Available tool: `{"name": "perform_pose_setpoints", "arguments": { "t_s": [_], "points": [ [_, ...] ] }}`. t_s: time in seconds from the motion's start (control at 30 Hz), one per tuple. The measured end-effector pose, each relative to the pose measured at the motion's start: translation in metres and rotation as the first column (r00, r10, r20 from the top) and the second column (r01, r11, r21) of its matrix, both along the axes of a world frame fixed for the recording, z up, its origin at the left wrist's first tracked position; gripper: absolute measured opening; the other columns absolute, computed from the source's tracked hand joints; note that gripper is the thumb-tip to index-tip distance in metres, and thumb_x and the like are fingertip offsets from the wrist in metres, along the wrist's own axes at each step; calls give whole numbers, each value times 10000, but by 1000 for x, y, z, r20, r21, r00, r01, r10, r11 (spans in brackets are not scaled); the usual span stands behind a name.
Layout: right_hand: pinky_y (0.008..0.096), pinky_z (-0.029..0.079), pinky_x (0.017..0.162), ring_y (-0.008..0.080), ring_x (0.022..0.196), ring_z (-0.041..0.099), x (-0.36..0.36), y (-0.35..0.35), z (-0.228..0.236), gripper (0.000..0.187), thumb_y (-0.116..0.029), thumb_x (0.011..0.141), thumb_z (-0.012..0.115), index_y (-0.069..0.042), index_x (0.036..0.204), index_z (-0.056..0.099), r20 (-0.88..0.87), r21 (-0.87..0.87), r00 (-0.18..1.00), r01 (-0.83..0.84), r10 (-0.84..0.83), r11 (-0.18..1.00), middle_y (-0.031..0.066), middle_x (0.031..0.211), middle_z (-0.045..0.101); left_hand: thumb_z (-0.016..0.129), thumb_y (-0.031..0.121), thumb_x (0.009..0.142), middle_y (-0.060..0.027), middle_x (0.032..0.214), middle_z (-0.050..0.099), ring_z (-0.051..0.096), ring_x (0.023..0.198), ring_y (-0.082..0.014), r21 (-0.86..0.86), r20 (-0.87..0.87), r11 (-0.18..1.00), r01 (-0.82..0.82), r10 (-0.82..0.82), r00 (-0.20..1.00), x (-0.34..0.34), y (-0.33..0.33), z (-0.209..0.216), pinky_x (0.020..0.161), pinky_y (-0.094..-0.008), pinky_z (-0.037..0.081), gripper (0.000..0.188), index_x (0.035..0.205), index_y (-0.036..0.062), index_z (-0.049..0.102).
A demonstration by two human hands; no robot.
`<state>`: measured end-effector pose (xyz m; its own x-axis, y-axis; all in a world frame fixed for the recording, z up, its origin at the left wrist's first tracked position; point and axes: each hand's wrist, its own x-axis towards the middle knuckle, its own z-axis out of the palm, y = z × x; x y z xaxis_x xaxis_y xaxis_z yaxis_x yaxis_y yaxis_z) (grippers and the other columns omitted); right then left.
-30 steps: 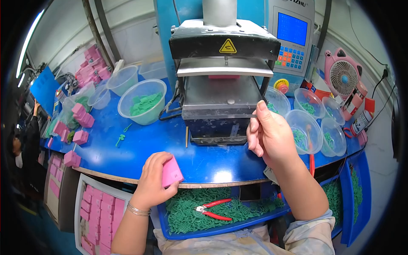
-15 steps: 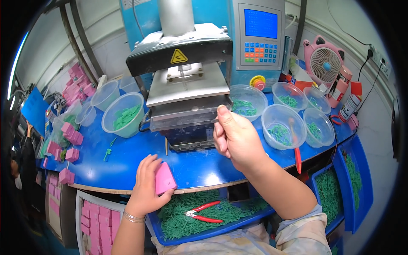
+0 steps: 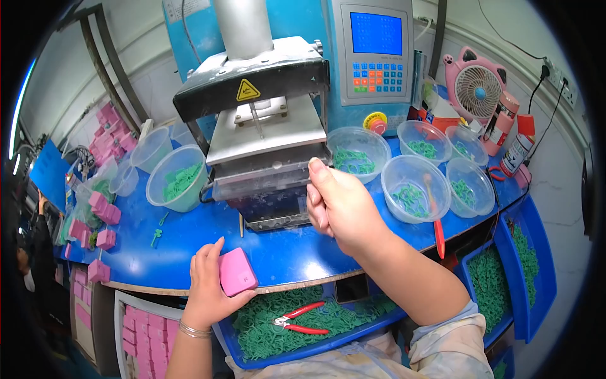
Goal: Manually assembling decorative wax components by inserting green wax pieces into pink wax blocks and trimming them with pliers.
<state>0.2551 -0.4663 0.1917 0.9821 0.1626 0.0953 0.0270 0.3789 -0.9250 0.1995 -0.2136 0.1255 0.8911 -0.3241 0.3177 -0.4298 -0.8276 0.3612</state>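
My left hand (image 3: pixel 209 285) curls round a pink block (image 3: pixel 238 271) with rounded corners at the table's front edge. Its thumb lies along the block's near side and its fingers along the left side. My right hand (image 3: pixel 344 211) is closed, thumb uppermost, at the right front corner of a clear plate (image 3: pixel 265 182) on the press (image 3: pixel 252 88); the fingertips are partly hidden. Below the plate is the dark base of the press. In a blue tray (image 3: pixel 252 363) under the table edge, red-handled nippers (image 3: pixel 303 320) lie open on a heap of green stringy pieces.
Clear bowls with green pieces stand left (image 3: pixel 180 196) and right (image 3: pixel 416 215) of the press. A control panel (image 3: pixel 375 54), a pink fan (image 3: pixel 478 91) and a spray can (image 3: pixel 519 151) are behind at right. Pink blocks (image 3: pixel 104 208) are stacked at left. Blue bins (image 3: pixel 530 303) stand at lower right.
The press and table have shifted slightly left in the view. The pink block shows more of its face, with my left fingers farther off its top. My right hand keeps its place at the plate.
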Motion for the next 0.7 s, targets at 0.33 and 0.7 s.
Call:
{"name": "perform_pose_setpoints", "arguments": {
  "t_s": [0.33, 0.7],
  "points": [
    [241, 327, 435, 81, 451, 404, -19, 29, -36, 469, -422, 941, 406, -82, 619, 433, 134, -354, 990, 13, 37, 935, -5, 516, 427, 811, 223, 534, -179, 1163, 455, 444, 1019, -333, -140, 197, 988, -70, 97, 976, -22, 8, -9, 900, -414, 366, 948, 1312, -5, 320],
    [384, 281, 490, 306, 515, 377, -40, 41, -84, 299, -78, 769, 608, 6, 610, 369, 586, -805, 767, 515, 261, 294, 154, 570, 360, 776, 197, 588, -179, 1144, 430, 419, 1084, -336, 11, 157, 365, -931, 919, 362, -233, 209, -48, 932, -411, 363, 715, 1167, 20, 395]
  ]
}}
